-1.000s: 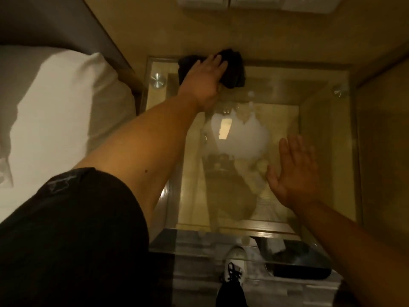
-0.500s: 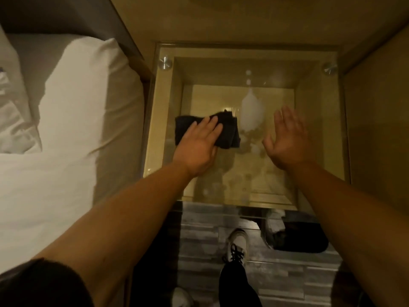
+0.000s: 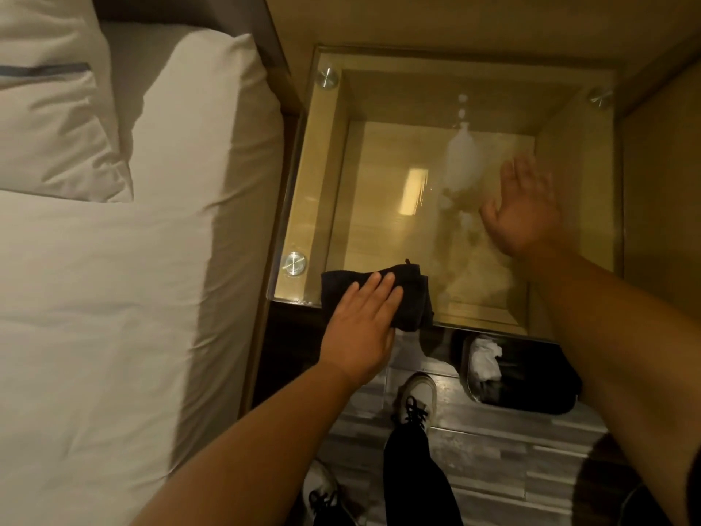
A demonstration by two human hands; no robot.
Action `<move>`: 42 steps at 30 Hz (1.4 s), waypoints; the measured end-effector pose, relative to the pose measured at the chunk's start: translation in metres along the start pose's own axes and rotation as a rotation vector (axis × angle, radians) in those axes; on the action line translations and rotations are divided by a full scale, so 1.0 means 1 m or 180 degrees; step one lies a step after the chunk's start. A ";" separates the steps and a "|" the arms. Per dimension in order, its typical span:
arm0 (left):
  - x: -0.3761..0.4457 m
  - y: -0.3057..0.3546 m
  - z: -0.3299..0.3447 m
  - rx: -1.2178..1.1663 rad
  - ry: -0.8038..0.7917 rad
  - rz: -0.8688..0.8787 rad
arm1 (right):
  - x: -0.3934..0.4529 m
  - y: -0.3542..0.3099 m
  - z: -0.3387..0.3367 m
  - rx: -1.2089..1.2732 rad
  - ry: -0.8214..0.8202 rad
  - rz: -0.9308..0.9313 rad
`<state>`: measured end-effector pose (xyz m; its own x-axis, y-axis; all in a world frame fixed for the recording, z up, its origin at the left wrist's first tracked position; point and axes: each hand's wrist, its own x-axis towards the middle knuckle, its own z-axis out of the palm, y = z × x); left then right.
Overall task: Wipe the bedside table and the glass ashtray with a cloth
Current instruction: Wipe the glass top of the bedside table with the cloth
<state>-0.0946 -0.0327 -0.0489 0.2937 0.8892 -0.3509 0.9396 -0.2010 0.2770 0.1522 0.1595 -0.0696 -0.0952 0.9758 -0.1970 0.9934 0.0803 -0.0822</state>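
Observation:
The bedside table (image 3: 379, 153) has a clear glass top held by round metal studs over a wooden box frame. A dark folded cloth (image 3: 411, 298) lies at the glass top's near edge, partly hanging over it. My left hand (image 3: 360, 328) presses flat on the cloth with straight fingers. My right hand (image 3: 521, 210) is spread, palm down, over the right part of the glass, holding nothing. No glass ashtray shows in this view.
A bed with white sheet (image 3: 113, 298) and pillow (image 3: 53, 119) runs along the left, close to the table. A dark bin (image 3: 531, 381) with white paper sits on the grey plank floor below. My shoes (image 3: 417, 400) stand in front of the table. A wooden wall closes the right side.
My left hand has dragged the cloth from the far edge of the glass toward me to the near edge. The right hand stayed spread above the right side.

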 end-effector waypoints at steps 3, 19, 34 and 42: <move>-0.009 0.003 0.006 0.0099 0.0100 0.0032 | 0.000 0.000 0.001 0.0010 0.0031 0.0009; -0.035 0.025 -0.011 -0.1482 0.0216 -0.0380 | 0.000 0.000 0.001 0.0039 0.0086 0.0045; 0.216 0.017 -0.177 -0.3509 0.1208 -0.1103 | 0.003 0.001 -0.002 0.0067 -0.0192 0.0074; 0.384 0.010 -0.153 0.0165 0.0203 0.0373 | 0.006 0.005 0.005 0.0163 0.0184 -0.0086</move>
<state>0.0007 0.3698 -0.0437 0.3918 0.8823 -0.2608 0.9078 -0.3246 0.2658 0.1566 0.1643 -0.0762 -0.1165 0.9836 -0.1374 0.9858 0.0976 -0.1370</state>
